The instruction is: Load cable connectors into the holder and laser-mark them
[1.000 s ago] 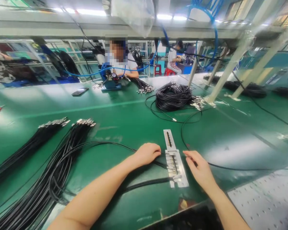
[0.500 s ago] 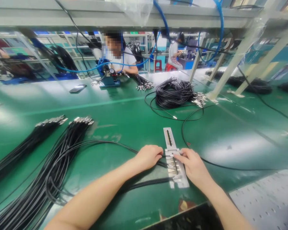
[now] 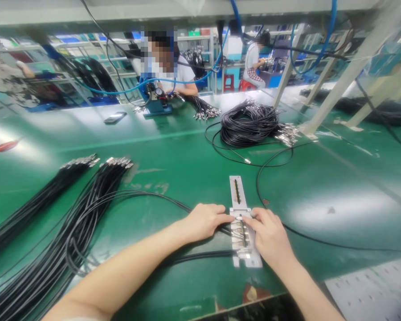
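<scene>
A narrow metal fixture [image 3: 236, 189] with a hinged-looking joint lies on the green bench. Several black cables [image 3: 203, 256] run into its lower part from the left, their silvery ends in its slots. My left hand [image 3: 205, 221] is closed at the fixture's left edge, its index finger reaching to a small metal connector [image 3: 238, 218]; the cable under the fingers is mostly hidden. On the other side, my right hand [image 3: 269, 229] is bent over the fixture's right edge, with a fingertip at the same connector. Its remaining fingers are partly hidden.
Two bundles of black cables [image 3: 96, 200] lie at left. A coiled cable bundle [image 3: 249, 122] sits farther back, with a loose cable looping right. Beyond are a phone [image 3: 115, 117], a blue press [image 3: 157, 104] and a seated co-worker [image 3: 183, 73]. White posts [image 3: 334, 89] stand at right.
My left index finger has stretched right onto the connector area, where before the fingertips were pinched short of the fixture. My right hand stays almost in place. The view has shifted slightly.
</scene>
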The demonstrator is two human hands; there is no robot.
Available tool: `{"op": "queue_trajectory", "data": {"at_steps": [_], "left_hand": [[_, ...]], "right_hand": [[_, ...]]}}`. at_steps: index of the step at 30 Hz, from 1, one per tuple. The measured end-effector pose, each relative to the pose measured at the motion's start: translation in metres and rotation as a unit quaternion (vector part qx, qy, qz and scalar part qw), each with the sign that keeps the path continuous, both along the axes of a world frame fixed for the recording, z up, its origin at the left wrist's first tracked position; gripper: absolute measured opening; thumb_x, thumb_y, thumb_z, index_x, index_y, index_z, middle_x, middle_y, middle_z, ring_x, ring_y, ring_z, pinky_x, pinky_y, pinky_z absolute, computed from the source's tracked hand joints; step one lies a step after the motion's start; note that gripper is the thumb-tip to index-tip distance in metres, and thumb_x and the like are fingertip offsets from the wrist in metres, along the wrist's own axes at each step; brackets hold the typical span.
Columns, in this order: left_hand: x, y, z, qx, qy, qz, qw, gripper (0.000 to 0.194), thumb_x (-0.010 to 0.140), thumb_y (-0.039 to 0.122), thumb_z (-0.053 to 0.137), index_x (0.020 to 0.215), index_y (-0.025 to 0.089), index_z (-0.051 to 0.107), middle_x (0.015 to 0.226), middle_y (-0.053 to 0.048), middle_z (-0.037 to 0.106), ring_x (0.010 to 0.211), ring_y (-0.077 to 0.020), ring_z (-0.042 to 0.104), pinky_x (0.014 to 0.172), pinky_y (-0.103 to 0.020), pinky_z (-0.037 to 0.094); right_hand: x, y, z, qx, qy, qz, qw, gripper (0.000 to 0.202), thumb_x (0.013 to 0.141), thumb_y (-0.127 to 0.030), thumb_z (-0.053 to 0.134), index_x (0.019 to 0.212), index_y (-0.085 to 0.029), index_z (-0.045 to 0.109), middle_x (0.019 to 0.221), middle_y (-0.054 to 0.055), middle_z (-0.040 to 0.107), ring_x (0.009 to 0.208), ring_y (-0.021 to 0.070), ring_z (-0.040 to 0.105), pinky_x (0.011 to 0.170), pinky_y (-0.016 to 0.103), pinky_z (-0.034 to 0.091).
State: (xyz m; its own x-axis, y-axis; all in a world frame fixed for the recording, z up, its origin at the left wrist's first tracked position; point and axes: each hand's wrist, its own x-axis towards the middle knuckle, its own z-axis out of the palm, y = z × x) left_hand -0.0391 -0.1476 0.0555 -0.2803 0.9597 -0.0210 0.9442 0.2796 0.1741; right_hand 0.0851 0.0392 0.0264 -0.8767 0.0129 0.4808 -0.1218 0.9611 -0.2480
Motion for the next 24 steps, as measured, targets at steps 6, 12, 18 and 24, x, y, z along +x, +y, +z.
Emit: {"op": "queue_trajectory", "data": {"at_steps": [6, 12, 18, 24], "left_hand": [[0.011, 0.002, 0.011, -0.001, 0.081, 0.003, 0.997, 0.033, 0.089, 0.021, 0.040, 0.118, 0.031, 0.051, 0.121, -0.004, 0.048, 0.099, -0.0220, 0.041, 0.072, -0.032, 0.038], [0.014, -0.009, 0.001, 0.063, 0.108, 0.017, 0.992, 0.027, 0.092, 0.030, 0.036, 0.112, 0.027, 0.055, 0.123, -0.004, 0.047, 0.100, -0.0230, 0.038, 0.076, -0.036, 0.034], [0.018, -0.012, -0.001, 0.112, 0.058, 0.049, 0.991, 0.021, 0.091, 0.026, 0.041, 0.086, 0.018, 0.060, 0.101, -0.006, 0.056, 0.093, -0.0202, 0.043, 0.078, -0.034, 0.038], [0.022, 0.000, 0.013, 0.125, -0.048, 0.152, 0.979, 0.020, 0.092, 0.021, 0.038, 0.088, 0.016, 0.058, 0.087, -0.004, 0.057, 0.080, -0.0138, 0.054, 0.074, -0.026, 0.044]], "right_hand": [[-0.004, 0.001, 0.002, -0.012, -0.017, -0.003, 1.000, 0.036, 0.076, -0.001, 0.041, 0.087, -0.021, 0.069, 0.091, 0.007, 0.058, 0.080, 0.0184, 0.047, 0.067, 0.031, 0.036], [-0.002, 0.009, -0.002, -0.077, -0.007, 0.029, 0.997, 0.038, 0.077, -0.003, 0.038, 0.091, -0.021, 0.068, 0.088, 0.006, 0.055, 0.079, 0.0178, 0.049, 0.072, 0.033, 0.042], [0.016, 0.012, 0.001, -0.165, 0.003, 0.029, 0.986, 0.042, 0.075, -0.003, 0.034, 0.099, -0.020, 0.064, 0.093, 0.006, 0.054, 0.087, 0.0166, 0.054, 0.077, 0.032, 0.047], [0.019, 0.011, 0.002, -0.181, -0.002, 0.012, 0.983, 0.041, 0.076, -0.003, 0.034, 0.100, -0.020, 0.064, 0.094, 0.006, 0.054, 0.088, 0.0166, 0.056, 0.077, 0.031, 0.049]]}}
